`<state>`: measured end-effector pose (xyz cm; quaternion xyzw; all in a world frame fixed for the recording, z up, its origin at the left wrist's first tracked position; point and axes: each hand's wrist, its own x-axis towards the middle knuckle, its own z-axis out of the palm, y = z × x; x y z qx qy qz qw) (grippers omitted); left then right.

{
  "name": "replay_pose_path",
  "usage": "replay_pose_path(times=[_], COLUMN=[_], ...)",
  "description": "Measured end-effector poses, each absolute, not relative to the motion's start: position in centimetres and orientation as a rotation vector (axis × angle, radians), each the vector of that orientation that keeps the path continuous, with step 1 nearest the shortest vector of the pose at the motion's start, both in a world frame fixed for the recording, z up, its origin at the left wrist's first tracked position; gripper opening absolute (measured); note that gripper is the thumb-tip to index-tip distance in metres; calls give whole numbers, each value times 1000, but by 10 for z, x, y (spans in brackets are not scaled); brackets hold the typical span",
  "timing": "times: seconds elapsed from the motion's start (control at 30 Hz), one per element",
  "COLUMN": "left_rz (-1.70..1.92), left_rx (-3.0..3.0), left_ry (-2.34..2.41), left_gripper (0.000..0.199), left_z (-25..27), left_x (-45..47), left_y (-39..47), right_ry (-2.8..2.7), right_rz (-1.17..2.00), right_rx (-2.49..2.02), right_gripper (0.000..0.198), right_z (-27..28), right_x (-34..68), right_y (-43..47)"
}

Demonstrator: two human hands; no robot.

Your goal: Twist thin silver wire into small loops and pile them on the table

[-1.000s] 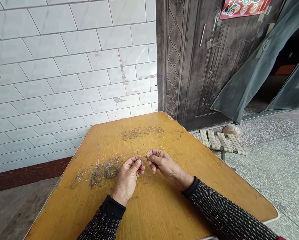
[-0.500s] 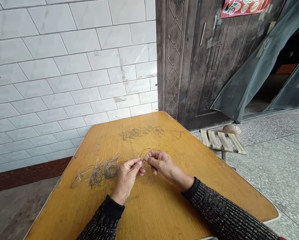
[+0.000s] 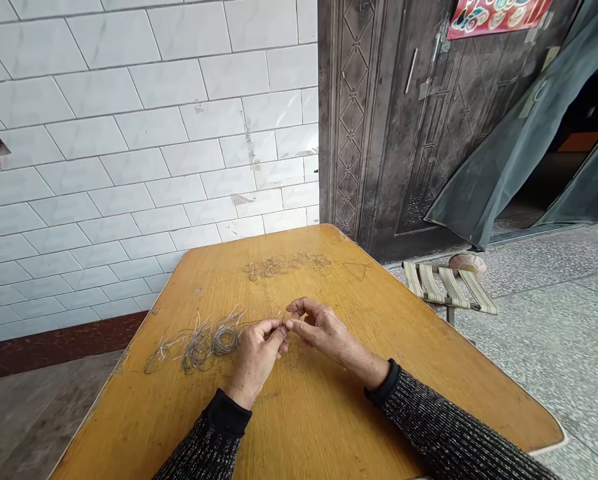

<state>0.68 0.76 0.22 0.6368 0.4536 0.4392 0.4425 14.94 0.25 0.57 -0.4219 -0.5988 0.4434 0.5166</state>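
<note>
My left hand (image 3: pixel 259 350) pinches a thin wire (image 3: pixel 285 316) between thumb and fingers above the wooden table (image 3: pixel 309 413). Right beside it, fingertips nearly touching, my right hand (image 3: pixel 319 330) grips the same wire, and a stretch of it runs over the back of that hand. Left of my left hand lie tangled coils of thin grey wire (image 3: pixel 223 339), their loose ends sticking up. Farther back on the table is a group of small wire rings (image 3: pixel 289 264). A wire bent into a triangle (image 3: pixel 357 270) lies to their right.
A white tiled wall (image 3: pixel 143 133) stands behind the table on the left, and a dark carved door (image 3: pixel 379 133) on the right. A folding stool with striped straps (image 3: pixel 449 287) and a round ball-like object (image 3: pixel 467 263) are right of the table. A grey curtain (image 3: pixel 509 153) hangs at the doorway.
My fingers have come closer together. The wire that arched up between my hands now lies over my right hand. The view has shifted slightly.
</note>
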Motion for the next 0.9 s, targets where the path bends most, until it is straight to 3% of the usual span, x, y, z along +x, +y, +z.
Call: replay_pose_path(times=[0.3,0.9], left_rz=[1049,1020], left_rx=[1376,1299], left_ry=[994,982], left_gripper=[16,18], left_z=[-2,1], left_x=[12,5], left_y=[7,11], right_ry=[-1324,-1300], right_rz=[1141,1037], right_rx=[-886,-942], right_gripper=[33,30], right_z=[6,6], right_x=[152,155], right_y=[4,4])
